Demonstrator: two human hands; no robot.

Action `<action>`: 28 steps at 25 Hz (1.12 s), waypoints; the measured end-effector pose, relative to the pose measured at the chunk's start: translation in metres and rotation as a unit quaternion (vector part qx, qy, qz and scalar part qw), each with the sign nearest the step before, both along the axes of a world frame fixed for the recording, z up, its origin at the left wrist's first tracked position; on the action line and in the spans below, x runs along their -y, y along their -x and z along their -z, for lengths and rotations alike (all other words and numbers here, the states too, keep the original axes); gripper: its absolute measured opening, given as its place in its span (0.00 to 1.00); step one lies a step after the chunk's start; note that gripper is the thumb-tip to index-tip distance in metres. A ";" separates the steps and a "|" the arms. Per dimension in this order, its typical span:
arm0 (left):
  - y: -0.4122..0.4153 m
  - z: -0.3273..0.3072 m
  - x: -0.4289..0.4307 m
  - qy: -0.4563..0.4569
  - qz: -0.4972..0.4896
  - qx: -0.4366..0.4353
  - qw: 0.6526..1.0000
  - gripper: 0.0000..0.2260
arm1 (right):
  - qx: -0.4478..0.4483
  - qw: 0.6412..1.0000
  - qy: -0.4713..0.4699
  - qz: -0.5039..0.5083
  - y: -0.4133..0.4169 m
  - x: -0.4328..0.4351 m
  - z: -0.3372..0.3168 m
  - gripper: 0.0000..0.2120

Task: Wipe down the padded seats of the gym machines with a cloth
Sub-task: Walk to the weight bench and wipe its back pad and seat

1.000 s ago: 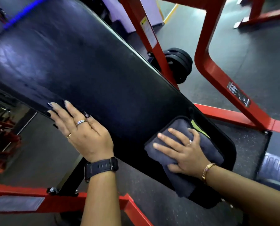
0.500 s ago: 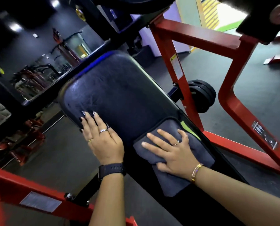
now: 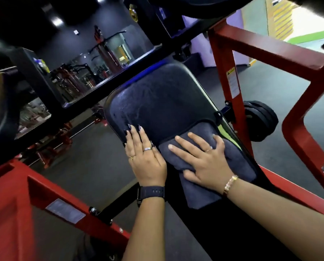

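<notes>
A long black padded seat (image 3: 163,95) of a red-framed gym machine slants up through the middle of the head view. A folded grey cloth (image 3: 234,159) lies flat on its lower half. My right hand (image 3: 202,161) presses on the cloth with spread, straight fingers. My left hand (image 3: 144,157), with dark nails, rings and a black watch, rests flat on the pad's left edge, right beside the cloth. The upper part of the pad is bare and shows faint smears.
Red steel frame bars (image 3: 281,53) run right of the pad, and another red beam (image 3: 50,187) lies lower left. Black weight plates (image 3: 259,119) hang on a peg to the right. Dark rubber floor (image 3: 93,166) lies below. A mirror wall (image 3: 78,72) shows more machines at the back left.
The view has tilted up, showing the pad's top end. Both hands and the cloth have slid up the pad, and my left hand now lies closer to the cloth.
</notes>
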State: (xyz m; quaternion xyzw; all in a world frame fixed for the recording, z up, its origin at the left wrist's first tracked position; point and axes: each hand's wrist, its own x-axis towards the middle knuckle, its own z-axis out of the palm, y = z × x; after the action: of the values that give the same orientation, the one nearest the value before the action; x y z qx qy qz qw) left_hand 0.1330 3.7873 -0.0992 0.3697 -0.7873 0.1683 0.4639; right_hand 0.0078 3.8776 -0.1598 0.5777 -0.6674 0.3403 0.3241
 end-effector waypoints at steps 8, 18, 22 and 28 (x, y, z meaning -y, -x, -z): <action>-0.001 -0.002 -0.008 -0.066 0.018 -0.071 0.995 0.24 | 0.157 0.984 0.012 0.084 0.023 0.049 -0.090 0.29; 0.001 -0.002 0.000 -0.050 0.064 -0.135 0.988 0.25 | -0.026 0.999 -0.006 -0.042 0.016 0.109 -0.203 0.28; 0.003 0.001 0.000 -0.056 0.066 -0.154 0.984 0.24 | -0.102 0.987 -0.050 -0.112 0.000 0.119 -0.228 0.28; 0.001 0.004 0.000 -0.062 0.071 -0.154 0.984 0.24 | -0.214 0.956 -0.075 -0.186 -0.023 0.122 -0.232 0.25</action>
State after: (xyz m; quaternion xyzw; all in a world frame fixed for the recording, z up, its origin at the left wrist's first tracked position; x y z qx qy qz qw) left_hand 0.1315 3.7869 -0.1029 0.3624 -0.7397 0.0267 0.5663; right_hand 0.0310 3.7556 0.0725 0.7736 -0.4869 0.2115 0.3461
